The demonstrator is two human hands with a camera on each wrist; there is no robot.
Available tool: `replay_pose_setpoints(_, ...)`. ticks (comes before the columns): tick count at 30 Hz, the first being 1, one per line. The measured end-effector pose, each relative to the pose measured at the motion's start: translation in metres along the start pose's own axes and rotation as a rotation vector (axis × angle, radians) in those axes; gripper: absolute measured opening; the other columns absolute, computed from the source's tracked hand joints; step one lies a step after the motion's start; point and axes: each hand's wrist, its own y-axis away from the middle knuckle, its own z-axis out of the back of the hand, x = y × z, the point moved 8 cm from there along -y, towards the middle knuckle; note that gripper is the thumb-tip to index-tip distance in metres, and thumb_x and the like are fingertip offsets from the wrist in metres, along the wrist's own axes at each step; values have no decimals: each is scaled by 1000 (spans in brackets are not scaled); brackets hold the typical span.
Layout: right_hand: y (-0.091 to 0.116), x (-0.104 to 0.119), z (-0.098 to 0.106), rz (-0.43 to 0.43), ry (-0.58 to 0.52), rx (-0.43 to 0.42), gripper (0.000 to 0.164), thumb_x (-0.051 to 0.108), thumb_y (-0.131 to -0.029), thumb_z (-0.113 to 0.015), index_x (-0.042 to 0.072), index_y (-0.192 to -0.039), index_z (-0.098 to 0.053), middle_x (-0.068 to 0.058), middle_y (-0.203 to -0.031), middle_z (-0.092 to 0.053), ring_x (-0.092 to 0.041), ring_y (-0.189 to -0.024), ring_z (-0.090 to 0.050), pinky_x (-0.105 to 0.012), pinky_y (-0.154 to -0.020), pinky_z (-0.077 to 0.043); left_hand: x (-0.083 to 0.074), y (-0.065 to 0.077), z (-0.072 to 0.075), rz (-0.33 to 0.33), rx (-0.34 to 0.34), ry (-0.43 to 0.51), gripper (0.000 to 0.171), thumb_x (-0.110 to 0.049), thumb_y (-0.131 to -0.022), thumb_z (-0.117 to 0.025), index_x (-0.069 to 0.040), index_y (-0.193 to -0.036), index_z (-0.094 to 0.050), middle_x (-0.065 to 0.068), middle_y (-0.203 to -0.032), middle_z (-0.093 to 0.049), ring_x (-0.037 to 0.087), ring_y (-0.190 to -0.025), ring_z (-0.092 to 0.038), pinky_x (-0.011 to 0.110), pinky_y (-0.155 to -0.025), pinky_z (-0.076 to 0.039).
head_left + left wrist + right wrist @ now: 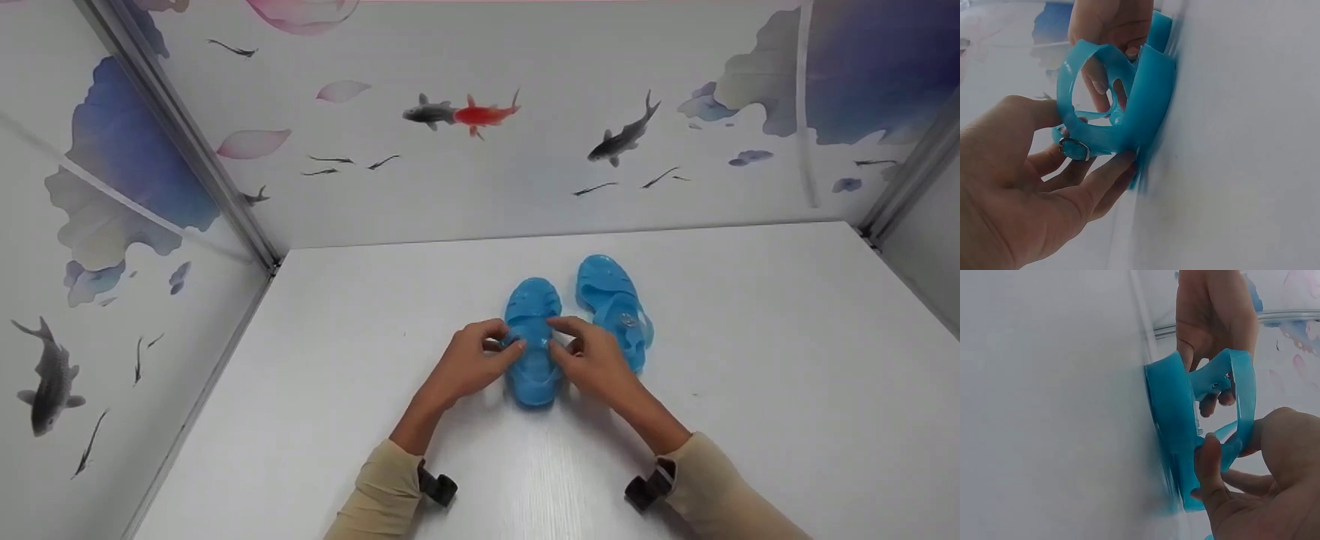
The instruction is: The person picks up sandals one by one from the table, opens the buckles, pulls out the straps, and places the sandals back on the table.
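Observation:
A translucent blue sandal [534, 298] stands on its sole on the white table, toe pointing away from me. My left hand [472, 364] grips its left side, thumb and fingertips at the side strap by a small metal buckle [1074, 149]. On the opposite side, my right hand [598, 361] pinches the strap between thumb and fingers. The ankle strap [1246, 394] arches up as an open loop over the heel. Just right of this shoe lies a matching blue sandal [602, 276], partly hidden behind my right hand.
The white table [757, 330] runs back to a wall panel [487, 195] printed with fish and petals. A similar panel [150, 315] borders the left side, with a metal post [202, 157] at the corner. Dark bands with small black devices [439, 487] sit at both wrists.

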Motion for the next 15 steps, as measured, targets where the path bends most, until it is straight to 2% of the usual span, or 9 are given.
replay_pose_setpoints(3, 5, 0, 6, 17, -33, 13, 40, 15, -107, -66, 14, -146, -67, -8, -129, -74, -21, -87, -64, -25, -67, -56, -9, 3, -1, -24, 43, -9, 21, -37, -106, -71, -17, -110, -73, 1, -113, -74, 22, -117, -71, 47, -106, -60)
replay_pose_setpoints(5, 11, 1, 10, 24, -48, 25, 39, 15, -107, -65, 16, -146, -68, -7, -123, -74, -21, -86, -65, -25, -68, -57, -14, 7, -1, -33, 73, -22, 22, -38, -106, -71, -16, -111, -73, 1, -113, -75, 21, -115, -71, 46, -104, -61)
replay_pose_setpoints(8, 22, 1, 15, 30, -68, 53, 40, 15, -107, -65, 18, -146, -67, -7, -134, -74, -24, -95, -69, -26, -73, -61, -21, 15, -4, -49, 122, -46, 22, -38, -105, -72, -17, -112, -74, 0, -112, -75, 18, -111, -72, 42, -101, -62)
replay_pose_setpoints(12, 39, -4, 18, 42, -51, 125, 42, 13, -106, -63, 17, -148, -65, -9, -151, -67, -26, -115, -72, -29, -87, -64, -26, 28, -12, -78, 195, -69, 20, -35, -104, -75, -16, -111, -77, -2, -107, -76, 11, -103, -71, 36, -100, -62)
replay_pose_setpoints(15, 50, -9, 18, 58, -15, 184, 44, 9, -104, -63, 15, -149, -65, -10, -151, -67, -22, -114, -72, -27, -94, -61, -29, 35, -20, -91, 236, -72, 18, -33, -103, -76, -16, -111, -78, -3, -105, -76, 7, -100, -70, 33, -100, -62)
